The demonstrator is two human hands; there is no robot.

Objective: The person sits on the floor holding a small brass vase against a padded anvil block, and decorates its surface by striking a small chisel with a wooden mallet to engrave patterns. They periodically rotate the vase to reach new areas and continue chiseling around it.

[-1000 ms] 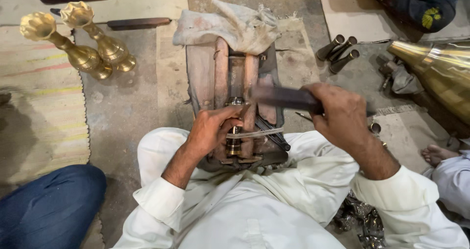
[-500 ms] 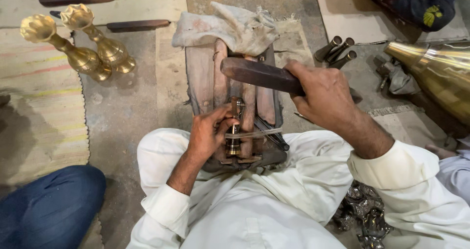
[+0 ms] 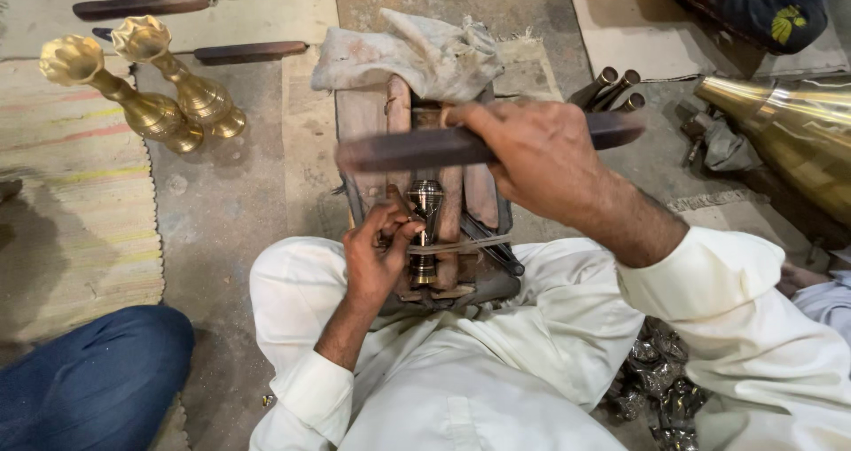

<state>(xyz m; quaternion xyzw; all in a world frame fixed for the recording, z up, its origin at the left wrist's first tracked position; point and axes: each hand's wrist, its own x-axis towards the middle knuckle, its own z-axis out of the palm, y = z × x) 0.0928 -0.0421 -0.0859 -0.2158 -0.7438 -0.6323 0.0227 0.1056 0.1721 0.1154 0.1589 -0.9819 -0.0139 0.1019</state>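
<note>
On the floor [image 3: 239,212], between the knees of a person in white clothes, stands a wooden block [image 3: 368,123], its far end draped with a dirty cloth [image 3: 417,52]. Right of it, near the floor's right edge, lies a big brass cone [image 3: 789,132], with a few dark tubes [image 3: 612,86] just beside its narrow end. At the far left corner two brass vases [image 3: 168,97] stand tilted together beside a striped mat [image 3: 71,229], and two dark wooden rods [image 3: 239,52] lie behind them. A blue-clad knee [image 3: 97,380] of another person shows at the near left corner.

Above the block, the right hand [image 3: 541,159] is closed in a full grip round a dark wooden bar [image 3: 417,148], which lies crosswise and level over the block. Below it, the left hand [image 3: 377,256] pinches a thin cord or strip [image 3: 461,245] with thumb and fingertips, just beside a small ribbed brass piece [image 3: 426,207]. That piece stands upright at the block's near end, the cord touching it.
</note>
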